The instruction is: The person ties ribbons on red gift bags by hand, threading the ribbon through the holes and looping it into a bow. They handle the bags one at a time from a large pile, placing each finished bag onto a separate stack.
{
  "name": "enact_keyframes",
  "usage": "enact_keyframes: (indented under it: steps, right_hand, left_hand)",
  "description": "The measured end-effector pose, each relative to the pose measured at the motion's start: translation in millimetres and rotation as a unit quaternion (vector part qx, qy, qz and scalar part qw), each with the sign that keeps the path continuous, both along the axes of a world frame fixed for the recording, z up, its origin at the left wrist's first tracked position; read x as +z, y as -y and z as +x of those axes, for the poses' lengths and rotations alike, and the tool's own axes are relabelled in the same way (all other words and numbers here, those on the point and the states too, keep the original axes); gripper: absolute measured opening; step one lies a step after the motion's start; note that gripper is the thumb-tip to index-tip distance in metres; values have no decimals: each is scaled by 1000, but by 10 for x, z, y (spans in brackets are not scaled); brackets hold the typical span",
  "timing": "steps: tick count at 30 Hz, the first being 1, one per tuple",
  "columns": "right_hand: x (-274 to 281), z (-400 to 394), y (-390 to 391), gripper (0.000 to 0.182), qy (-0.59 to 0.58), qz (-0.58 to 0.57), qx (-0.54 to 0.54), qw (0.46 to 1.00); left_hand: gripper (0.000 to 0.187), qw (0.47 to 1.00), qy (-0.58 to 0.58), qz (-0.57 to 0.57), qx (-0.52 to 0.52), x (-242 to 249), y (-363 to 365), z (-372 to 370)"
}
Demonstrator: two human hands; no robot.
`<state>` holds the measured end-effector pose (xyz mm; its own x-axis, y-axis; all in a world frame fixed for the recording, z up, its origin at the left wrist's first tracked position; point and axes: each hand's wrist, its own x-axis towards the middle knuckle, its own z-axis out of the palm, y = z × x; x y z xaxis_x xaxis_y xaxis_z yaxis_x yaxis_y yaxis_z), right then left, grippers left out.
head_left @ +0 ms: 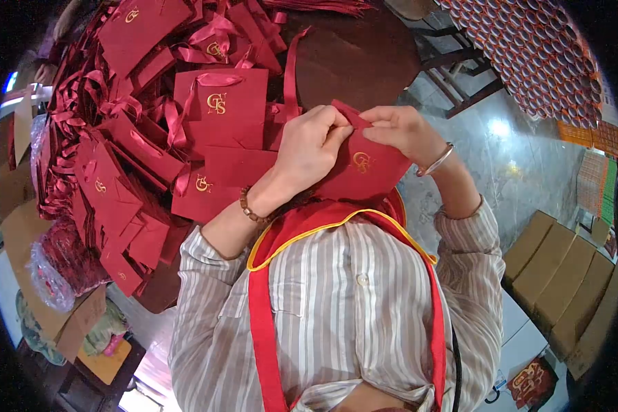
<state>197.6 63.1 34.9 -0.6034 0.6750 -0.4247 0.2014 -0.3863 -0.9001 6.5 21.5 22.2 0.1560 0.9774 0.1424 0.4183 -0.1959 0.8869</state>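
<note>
A red paper gift bag (357, 172) with a gold monogram is held in front of my apron, its top edge up. My left hand (310, 145), with a beaded bracelet at the wrist, pinches the bag's upper left edge, thumb and fingers closed. At the upper right edge, my right hand (404, 130) grips the same bag between thumb and curled fingers; a silver bangle circles that wrist. Just beyond my left hand a red ribbon (292, 75) stretches upward. Close to its left lie another bag with a ribbon handle (233, 113) and a partly covered one (237, 172).
Red bags and ribbons (130, 144) are heaped across the left of the dark round table (357, 51). A wooden stool (453, 69) stands beyond its right side. Rows of small round items (522, 55) fill the upper right; cardboard boxes (556, 268) stand at lower right.
</note>
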Motion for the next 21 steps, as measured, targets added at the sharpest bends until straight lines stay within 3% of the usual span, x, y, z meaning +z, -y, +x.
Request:
enact_keyframes:
  steps: [4,6,7,12,17,21]
  right_hand:
    - [13,-20,80,27,19,60,-5,998]
    - [-2,-38,105,27,92,201,-12,975]
    - [-1,-50,120,27,92,200,-12,975]
    - [166,-148,177,25,152,273,-8,950]
    - [234,-149,210,24,158,251,-23,955]
    - [121,-122,233,24,141,247,-45,958]
  left_hand:
    - [7,999,-47,27,-5,19,-7,22]
    - [8,991,-81,107,0,2,-4,54]
    - [8,991,-81,107,-1,18,2,66]
    - [16,934,-268,233,-42,174,24,143]
    - [12,915,-299,262,-67,156,37,154]
    - [19,923,-285,248,-76,127,70,175]
